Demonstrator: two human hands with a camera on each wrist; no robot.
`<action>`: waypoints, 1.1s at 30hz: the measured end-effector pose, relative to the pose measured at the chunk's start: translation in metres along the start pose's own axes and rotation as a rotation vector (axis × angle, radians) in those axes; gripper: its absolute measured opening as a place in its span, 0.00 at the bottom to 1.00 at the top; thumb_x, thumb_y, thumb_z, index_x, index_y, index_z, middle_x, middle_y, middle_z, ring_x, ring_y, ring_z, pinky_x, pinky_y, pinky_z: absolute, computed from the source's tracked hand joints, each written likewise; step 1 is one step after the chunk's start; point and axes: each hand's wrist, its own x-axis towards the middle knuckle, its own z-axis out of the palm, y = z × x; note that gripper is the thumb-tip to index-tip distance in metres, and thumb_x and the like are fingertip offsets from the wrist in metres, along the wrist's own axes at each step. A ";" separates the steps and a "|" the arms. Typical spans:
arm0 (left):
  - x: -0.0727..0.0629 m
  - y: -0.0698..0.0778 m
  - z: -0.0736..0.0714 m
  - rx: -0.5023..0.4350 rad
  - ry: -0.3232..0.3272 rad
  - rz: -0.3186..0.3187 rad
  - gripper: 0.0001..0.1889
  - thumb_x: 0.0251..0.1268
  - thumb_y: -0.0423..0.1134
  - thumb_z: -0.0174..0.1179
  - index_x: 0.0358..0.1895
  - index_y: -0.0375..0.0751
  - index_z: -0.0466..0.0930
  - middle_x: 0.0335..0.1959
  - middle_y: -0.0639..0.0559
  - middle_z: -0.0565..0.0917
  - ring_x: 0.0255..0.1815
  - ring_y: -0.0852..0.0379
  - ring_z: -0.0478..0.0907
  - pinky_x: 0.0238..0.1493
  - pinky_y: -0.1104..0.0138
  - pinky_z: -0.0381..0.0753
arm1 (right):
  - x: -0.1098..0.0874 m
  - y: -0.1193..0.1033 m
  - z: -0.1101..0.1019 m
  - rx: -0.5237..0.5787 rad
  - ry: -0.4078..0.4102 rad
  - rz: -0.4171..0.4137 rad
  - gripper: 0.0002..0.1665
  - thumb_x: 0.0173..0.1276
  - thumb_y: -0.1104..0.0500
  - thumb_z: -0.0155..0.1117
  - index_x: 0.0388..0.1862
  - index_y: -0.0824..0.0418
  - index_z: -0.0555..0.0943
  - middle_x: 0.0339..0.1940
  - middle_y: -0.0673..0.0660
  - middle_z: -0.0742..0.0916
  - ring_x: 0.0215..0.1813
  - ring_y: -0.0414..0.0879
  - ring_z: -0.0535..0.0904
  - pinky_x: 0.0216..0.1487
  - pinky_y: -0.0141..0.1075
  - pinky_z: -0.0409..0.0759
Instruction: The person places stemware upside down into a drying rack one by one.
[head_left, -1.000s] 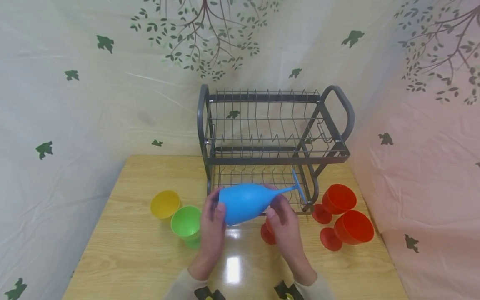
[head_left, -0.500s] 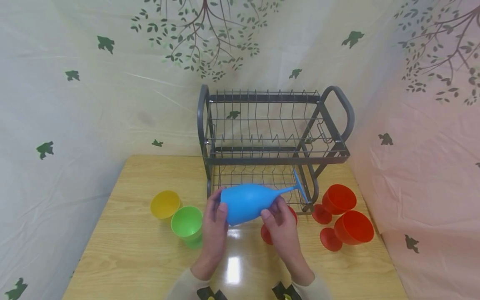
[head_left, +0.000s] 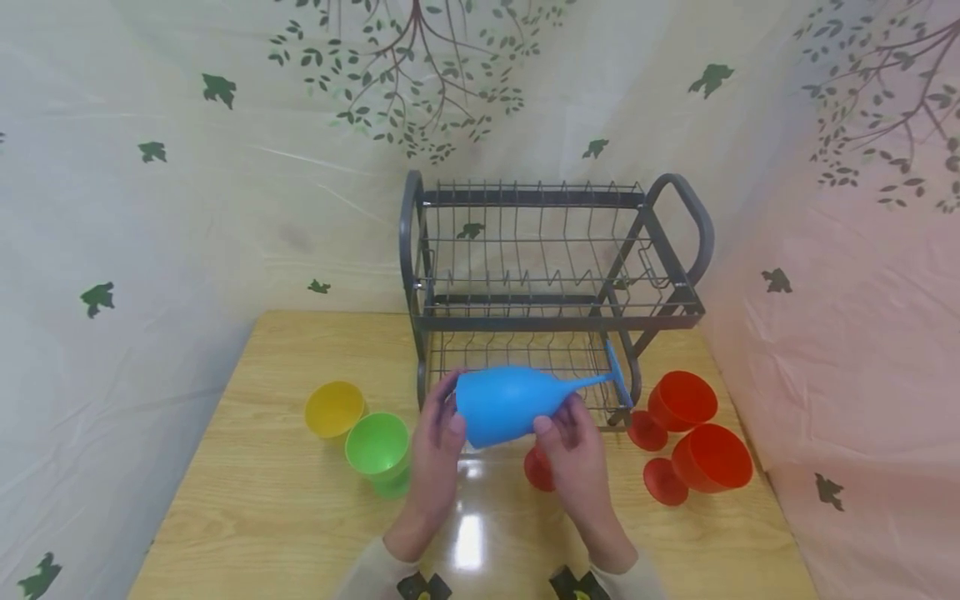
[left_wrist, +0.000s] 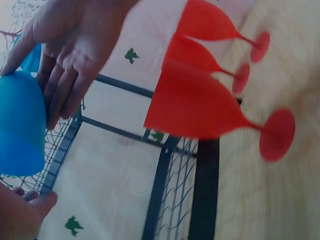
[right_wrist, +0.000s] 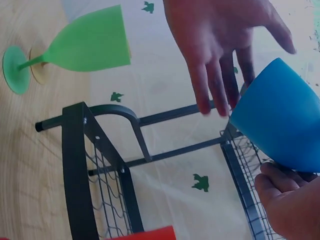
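Note:
A blue plastic wine glass lies on its side in the air in front of the rack, rim to the left and foot to the right. My left hand holds it by the rim end, thumb in front and fingers behind. My right hand holds the bowl near the stem, thumb in front; some of its fingers are hidden behind the glass. In the right wrist view the left hand's fingers extend beside the rim. Below the right hand stands a red wine glass, mostly covered in the head view.
A dark two-tier dish rack stands at the table's back. On the left are a yellow wine glass and a green wine glass. Two more red wine glasses, a rear one and a front one, stand right.
Both hands have shifted slightly to the right with the blue wine glass, which stays on its side. The head view has also shifted a little. The other glasses keep their places.

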 end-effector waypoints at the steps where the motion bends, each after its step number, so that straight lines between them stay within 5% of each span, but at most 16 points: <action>1: 0.001 0.000 -0.001 0.003 -0.020 0.043 0.28 0.82 0.45 0.48 0.78 0.37 0.62 0.78 0.42 0.67 0.77 0.39 0.66 0.70 0.54 0.74 | 0.000 -0.001 -0.002 -0.004 0.005 0.012 0.31 0.78 0.63 0.61 0.75 0.69 0.66 0.69 0.66 0.79 0.68 0.50 0.79 0.62 0.31 0.80; 3: 0.003 0.000 -0.004 0.032 -0.056 0.141 0.30 0.82 0.46 0.48 0.78 0.33 0.60 0.79 0.41 0.65 0.79 0.40 0.63 0.74 0.56 0.69 | 0.000 -0.003 -0.006 -0.009 0.019 0.028 0.31 0.78 0.62 0.61 0.76 0.67 0.66 0.70 0.64 0.79 0.67 0.45 0.79 0.61 0.31 0.80; 10: 0.022 0.010 -0.019 0.392 -0.123 0.513 0.34 0.80 0.52 0.47 0.75 0.27 0.61 0.79 0.38 0.64 0.79 0.40 0.60 0.81 0.56 0.56 | -0.001 -0.012 -0.026 -0.033 0.068 0.011 0.31 0.80 0.60 0.59 0.78 0.60 0.64 0.72 0.55 0.78 0.69 0.43 0.77 0.60 0.31 0.81; 18: 0.043 0.025 -0.033 0.540 -0.120 0.800 0.34 0.81 0.50 0.49 0.69 0.17 0.64 0.76 0.30 0.65 0.79 0.34 0.59 0.81 0.50 0.56 | -0.002 -0.023 -0.040 -0.081 0.164 -0.056 0.30 0.79 0.61 0.59 0.78 0.61 0.67 0.70 0.52 0.80 0.68 0.45 0.78 0.60 0.30 0.80; 26: 0.057 0.033 -0.045 0.753 0.000 0.825 0.36 0.81 0.56 0.45 0.71 0.23 0.66 0.77 0.30 0.65 0.82 0.37 0.56 0.80 0.40 0.51 | 0.002 -0.032 -0.054 -0.076 0.225 -0.106 0.29 0.77 0.66 0.60 0.76 0.60 0.71 0.66 0.52 0.82 0.65 0.47 0.79 0.55 0.27 0.82; 33: 0.065 0.034 -0.051 0.938 -0.008 0.779 0.40 0.82 0.60 0.39 0.81 0.30 0.54 0.85 0.40 0.50 0.85 0.43 0.45 0.81 0.38 0.45 | 0.008 -0.042 -0.064 -0.090 0.262 -0.143 0.28 0.77 0.66 0.61 0.74 0.59 0.73 0.65 0.53 0.82 0.65 0.48 0.78 0.55 0.26 0.82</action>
